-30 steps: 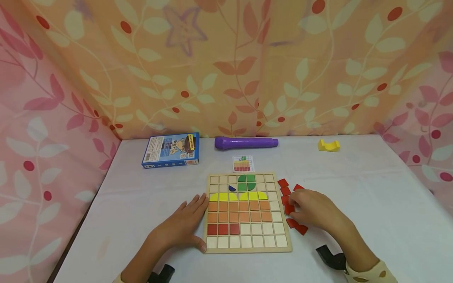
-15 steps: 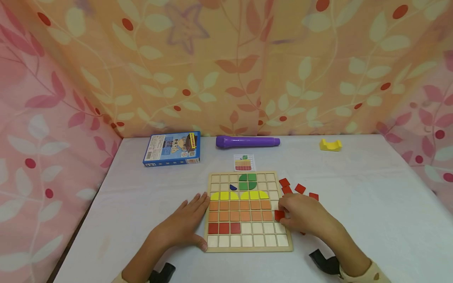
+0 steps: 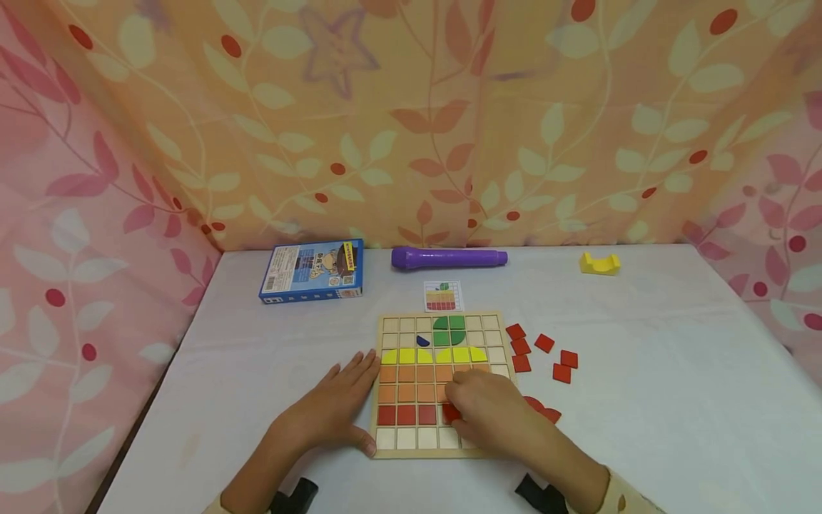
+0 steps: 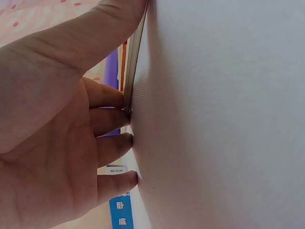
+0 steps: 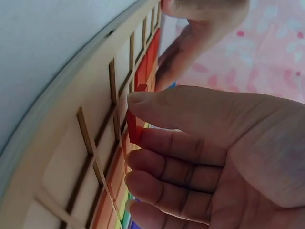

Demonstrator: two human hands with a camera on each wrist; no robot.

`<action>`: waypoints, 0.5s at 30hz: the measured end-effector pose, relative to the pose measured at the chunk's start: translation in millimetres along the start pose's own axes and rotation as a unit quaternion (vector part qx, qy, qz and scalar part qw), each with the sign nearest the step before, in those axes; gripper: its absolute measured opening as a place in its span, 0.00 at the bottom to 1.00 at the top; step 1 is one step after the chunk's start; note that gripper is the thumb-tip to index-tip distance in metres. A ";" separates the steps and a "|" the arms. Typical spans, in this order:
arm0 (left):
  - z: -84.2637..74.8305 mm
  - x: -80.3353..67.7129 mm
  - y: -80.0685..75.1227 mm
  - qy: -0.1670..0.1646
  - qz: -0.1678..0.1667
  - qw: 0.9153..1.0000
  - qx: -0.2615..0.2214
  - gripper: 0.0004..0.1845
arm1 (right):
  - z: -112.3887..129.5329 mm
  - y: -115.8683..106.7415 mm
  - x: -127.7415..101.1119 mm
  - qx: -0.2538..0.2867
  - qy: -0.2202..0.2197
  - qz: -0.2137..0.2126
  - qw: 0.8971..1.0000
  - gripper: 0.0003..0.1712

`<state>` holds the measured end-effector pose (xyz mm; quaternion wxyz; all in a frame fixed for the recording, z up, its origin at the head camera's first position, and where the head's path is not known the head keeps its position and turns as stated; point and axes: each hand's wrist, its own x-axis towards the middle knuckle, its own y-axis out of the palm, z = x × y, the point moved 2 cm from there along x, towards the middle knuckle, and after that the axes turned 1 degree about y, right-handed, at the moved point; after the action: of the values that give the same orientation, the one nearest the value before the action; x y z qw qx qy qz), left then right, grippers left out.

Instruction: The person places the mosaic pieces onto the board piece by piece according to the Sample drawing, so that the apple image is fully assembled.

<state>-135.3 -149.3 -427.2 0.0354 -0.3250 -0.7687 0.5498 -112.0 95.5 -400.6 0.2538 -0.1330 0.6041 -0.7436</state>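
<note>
A wooden grid board lies on the white table, filled with green, yellow, orange and red tiles. My right hand is over the board's lower middle and pinches a red square tile between thumb and fingers, right after the three red tiles in that row. My left hand lies flat on the table, its fingers against the board's left edge. Several loose red tiles lie to the right of the board.
A small pattern card lies behind the board. Further back are a blue box, a purple cylinder and a yellow block. Patterned cloth walls close in the table at the back and sides.
My right hand lifted a red tile from the pile at the right and carried it leftward over the board to the red row. The left hand stayed still.
</note>
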 end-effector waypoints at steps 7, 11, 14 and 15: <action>1.1 1.2 0.1 -0.001 0.001 1.000 0.002 0.71 | 2.0 4.9 5.2 0.002 -0.002 -0.002 1.000 0.13; 1.6 1.3 -0.1 -0.003 0.000 1.000 0.000 0.71 | 1.0 4.7 5.1 0.009 -0.006 0.000 1.000 0.12; 1.7 1.3 0.2 -0.002 0.000 1.000 -0.003 0.72 | -2.7 1.6 2.8 0.027 -0.003 -0.002 1.000 0.09; 1.7 1.2 0.3 -0.002 0.000 1.000 -0.003 0.72 | -5.3 -0.2 2.0 0.032 -0.003 -0.007 0.999 0.08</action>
<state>-136.8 -150.0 -428.5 0.0327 -0.3240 -0.7703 0.5483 -116.5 98.9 -401.9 0.2544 -0.1313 0.5784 -0.7639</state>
